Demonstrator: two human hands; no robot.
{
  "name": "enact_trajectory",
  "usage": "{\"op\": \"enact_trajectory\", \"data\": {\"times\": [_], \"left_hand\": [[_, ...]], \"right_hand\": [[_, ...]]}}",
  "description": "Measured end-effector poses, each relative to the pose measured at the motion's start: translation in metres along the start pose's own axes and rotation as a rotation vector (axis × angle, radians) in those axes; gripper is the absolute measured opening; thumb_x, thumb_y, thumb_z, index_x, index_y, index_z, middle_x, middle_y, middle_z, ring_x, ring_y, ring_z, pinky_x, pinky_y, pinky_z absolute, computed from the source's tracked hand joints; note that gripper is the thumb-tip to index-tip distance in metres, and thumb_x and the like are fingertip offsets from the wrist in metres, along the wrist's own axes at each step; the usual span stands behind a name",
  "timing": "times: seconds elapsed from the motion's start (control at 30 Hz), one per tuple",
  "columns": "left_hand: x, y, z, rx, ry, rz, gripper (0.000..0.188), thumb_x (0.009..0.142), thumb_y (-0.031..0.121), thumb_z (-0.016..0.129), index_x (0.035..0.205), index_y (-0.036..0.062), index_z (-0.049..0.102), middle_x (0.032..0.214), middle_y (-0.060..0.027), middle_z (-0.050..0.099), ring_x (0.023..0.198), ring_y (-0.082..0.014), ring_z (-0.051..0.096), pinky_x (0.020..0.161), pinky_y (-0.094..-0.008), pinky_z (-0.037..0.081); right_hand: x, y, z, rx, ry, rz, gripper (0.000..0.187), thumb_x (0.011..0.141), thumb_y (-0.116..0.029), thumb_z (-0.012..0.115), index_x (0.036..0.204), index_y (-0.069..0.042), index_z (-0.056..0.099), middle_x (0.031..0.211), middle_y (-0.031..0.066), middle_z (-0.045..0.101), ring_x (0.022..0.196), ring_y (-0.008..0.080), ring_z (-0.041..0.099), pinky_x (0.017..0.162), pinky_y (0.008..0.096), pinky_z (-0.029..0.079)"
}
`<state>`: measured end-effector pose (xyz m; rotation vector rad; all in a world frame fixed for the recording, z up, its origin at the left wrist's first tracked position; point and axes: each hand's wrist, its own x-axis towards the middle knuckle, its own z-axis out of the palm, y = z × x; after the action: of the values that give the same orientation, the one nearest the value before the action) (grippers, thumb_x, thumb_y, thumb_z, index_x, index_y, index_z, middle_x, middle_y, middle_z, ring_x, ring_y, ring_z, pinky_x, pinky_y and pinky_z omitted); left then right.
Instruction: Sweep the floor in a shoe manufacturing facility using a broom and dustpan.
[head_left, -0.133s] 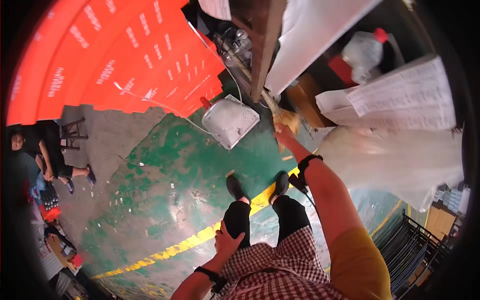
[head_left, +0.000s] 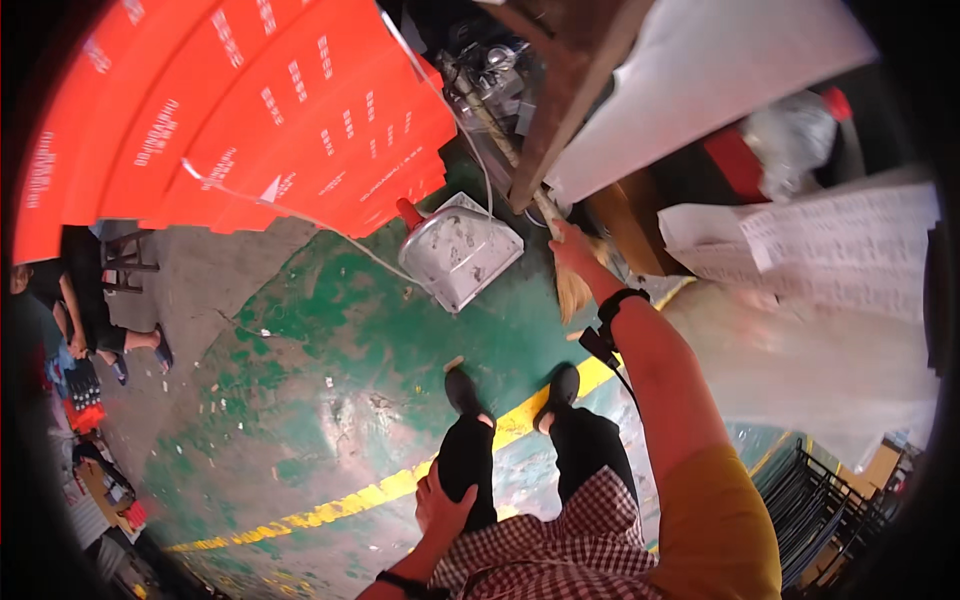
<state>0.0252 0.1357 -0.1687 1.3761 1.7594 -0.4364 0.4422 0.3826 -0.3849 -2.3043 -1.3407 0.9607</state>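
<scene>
My right hand [head_left: 570, 247] reaches forward and is closed around the lower handle of a straw broom [head_left: 572, 292], just above its bristles. The broom's long handle slants up to the far left, passing behind a brown post. Its bristles hang close to the floor. My left hand [head_left: 441, 502] lies on my left leg near the knee, fingers open and holding nothing. To the left of the broom a whitish, dirt-marked dustpan [head_left: 465, 250] with a red fitting rests on the floor.
Red printed boxes [head_left: 290, 120] are stacked at the far left. A brown post [head_left: 575, 95] and paper sheets [head_left: 800, 240] crowd the right, above translucent plastic sheeting [head_left: 800, 350]. Another person [head_left: 85, 300] sits at the left edge. Small scraps dot the green floor [head_left: 300, 330].
My right hand has shifted up from the top of the bristles to the lower handle, and more bristle shows below it. My left hand stays on my leg. The whole view has shifted slightly.
</scene>
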Motion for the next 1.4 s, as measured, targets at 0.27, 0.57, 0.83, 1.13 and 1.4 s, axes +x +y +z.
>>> {"op": "enact_trajectory", "data": {"times": [0.27, 0.57, 0.83, 1.13, 1.4], "left_hand": [[0.021, -0.021, -0.007, -0.113, 0.234, 0.041, 0.085, 0.064, 0.038, 0.071, 0.132, 0.0074, 0.030, 0.122, -0.0191, 0.041, 0.114, -0.0366, 0.039, 0.095, -0.0459, 0.033], [0.019, 0.009, -0.029, -0.129, 0.179, -0.029, 0.084, 0.065, 0.038, 0.071, 0.131, 0.0065, 0.031, 0.122, -0.0186, 0.041, 0.114, -0.0360, 0.039, 0.095, -0.0454, 0.033], [0.002, 0.004, -0.012, -0.037, 0.086, -0.069, 0.080, 0.066, 0.043, 0.069, 0.129, 0.0086, 0.033, 0.121, -0.0169, 0.040, 0.110, -0.0355, 0.042, 0.090, -0.0456, 0.038], [0.083, 0.030, -0.029, -0.471, 0.405, 0.153, 0.061, 0.074, 0.025, 0.065, 0.124, 0.0015, 0.038, 0.119, -0.0240, 0.043, 0.112, -0.0391, 0.042, 0.094, -0.0426, 0.035], [0.250, 0.105, -0.235, -1.076, 0.572, 0.191, 0.062, 0.073, 0.008, 0.051, 0.131, 0.0038, 0.031, 0.134, -0.0150, 0.035, 0.116, -0.0239, 0.043, 0.089, -0.0350, 0.040]], "right_hand": [[0.162, 0.007, 0.041, 0.156, -0.052, -0.224, 0.055, 0.070, -0.013, 0.061, 0.123, -0.009, 0.045, 0.120, 0.0197, 0.050, 0.115, 0.0351, 0.044, 0.095, 0.0409, 0.037], [0.133, 0.007, 0.034, -0.079, 0.156, 0.006, 0.051, 0.067, -0.027, 0.065, 0.114, -0.012, 0.052, 0.113, 0.0138, 0.055, 0.105, 0.0325, 0.052, 0.087, 0.0404, 0.042], [0.029, 0.008, -0.018, 0.285, 0.141, 0.094, 0.035, 0.064, -0.034, 0.075, 0.081, -0.005, 0.063, 0.072, 0.0118, 0.063, 0.073, 0.0277, 0.062, 0.067, 0.0364, 0.047], [-0.126, -0.048, -0.096, -0.174, -0.017, 0.061, 0.038, 0.079, -0.028, 0.065, 0.107, -0.007, 0.051, 0.078, 0.0019, 0.057, 0.069, 0.0147, 0.056, 0.064, 0.0292, 0.045], [-0.212, -0.064, -0.106, 0.959, -0.610, 0.514, 0.037, 0.089, -0.029, 0.045, 0.124, -0.020, 0.041, 0.113, 0.0131, 0.053, 0.100, 0.0251, 0.056, 0.078, 0.0386, 0.046]]}}
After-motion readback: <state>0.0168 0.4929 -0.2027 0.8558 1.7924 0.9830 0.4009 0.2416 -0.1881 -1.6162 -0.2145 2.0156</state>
